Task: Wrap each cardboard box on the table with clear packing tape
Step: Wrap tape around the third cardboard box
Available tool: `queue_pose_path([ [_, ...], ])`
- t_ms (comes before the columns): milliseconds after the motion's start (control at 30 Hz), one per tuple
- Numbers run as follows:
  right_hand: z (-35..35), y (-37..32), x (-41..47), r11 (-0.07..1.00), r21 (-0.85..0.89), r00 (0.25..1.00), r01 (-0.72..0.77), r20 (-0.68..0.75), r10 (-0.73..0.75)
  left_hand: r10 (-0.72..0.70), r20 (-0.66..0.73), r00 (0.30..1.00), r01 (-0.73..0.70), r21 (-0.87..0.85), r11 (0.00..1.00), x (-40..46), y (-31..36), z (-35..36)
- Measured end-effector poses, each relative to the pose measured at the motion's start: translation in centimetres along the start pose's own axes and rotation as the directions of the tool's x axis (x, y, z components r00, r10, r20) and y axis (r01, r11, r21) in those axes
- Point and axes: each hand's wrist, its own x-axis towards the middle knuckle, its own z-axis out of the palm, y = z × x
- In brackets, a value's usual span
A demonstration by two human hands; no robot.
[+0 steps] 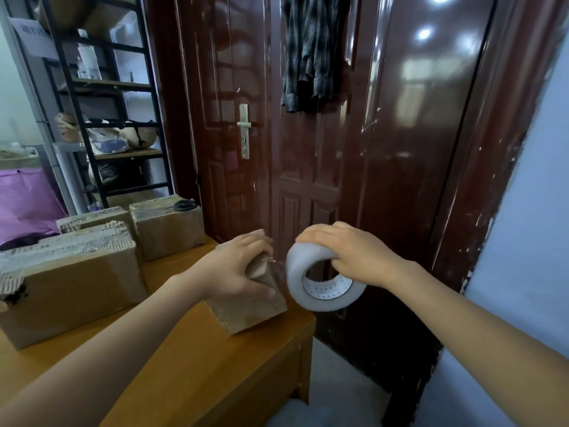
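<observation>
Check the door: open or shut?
Shut. The door sits flush in its frame, with no gap showing; a shirt hangs on it.

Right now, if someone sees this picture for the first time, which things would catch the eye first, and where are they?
Probably the big roll of clear tape, held by the right hand just beyond the table's far edge, in front of the dark red door. Beside it, the left hand grips a small cardboard box at the table corner. Larger cardboard boxes stand on the table to the left.
</observation>
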Motion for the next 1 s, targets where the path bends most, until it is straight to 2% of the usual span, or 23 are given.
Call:
queue_pose_path([
  [133, -2.8, -1.9, 1.6, 0.998, 0.070, 0.991, -0.004, -0.132, 0.013, -0.092, -0.259, 0.961, -0.003, -0.344, 0.939, -2.2, -1.1, 1.4],
  [233, -3.1, -3.5, 3.9, 0.983, 0.134, 0.966, 0.125, -0.243, -0.089, -0.188, -0.400, 0.897, -0.063, -0.537, 0.841, -3.8, -2.3, 3.3],
  [300, -2.8, -4.3, 5.4, 0.948, 0.241, 0.941, 0.208, -0.313, -0.127, -0.233, -0.436, 0.870, -0.084, -0.594, 0.800, -4.9, -3.1, 4.1],
  [367, -2.2, -5.0, 6.7, 0.899, 0.357, 0.924, 0.255, -0.362, -0.118, -0.246, -0.460, 0.853, -0.083, -0.584, 0.807, -5.7, -4.0, 4.2],
  [467, -0.9, -6.0, 7.5, 0.806, 0.491, 0.904, 0.331, -0.410, -0.121, -0.248, -0.455, 0.855, -0.082, -0.592, 0.802, -6.6, -5.4, 3.9],
  [600, 1.1, -6.7, 7.3, 0.664, 0.626, 0.879, 0.409, -0.465, -0.103, -0.279, -0.401, 0.873, -0.082, -0.683, 0.725, -7.1, -5.9, 4.0],
  [733, 3.2, -7.5, 7.3, 0.645, 0.642, 0.855, 0.415, -0.518, -0.035, -0.258, -0.420, 0.870, -0.124, -0.694, 0.709, -7.0, -5.2, 4.3],
  [833, 3.1, -7.2, 7.5, 0.698, 0.592, 0.843, 0.403, -0.537, -0.031, -0.224, -0.447, 0.866, -0.151, -0.661, 0.735, -6.8, -5.3, 4.3],
  [900, 1.5, -6.6, 7.8, 0.773, 0.487, 0.853, 0.406, -0.506, -0.130, -0.221, -0.446, 0.868, -0.146, -0.652, 0.744, -6.8, -5.7, 4.3],
  [1000, -1.8, -5.7, 7.4, 0.870, 0.271, 0.888, 0.411, -0.337, -0.315, -0.232, -0.430, 0.872, -0.118, -0.647, 0.753, -6.8, -6.4, 4.8],
])
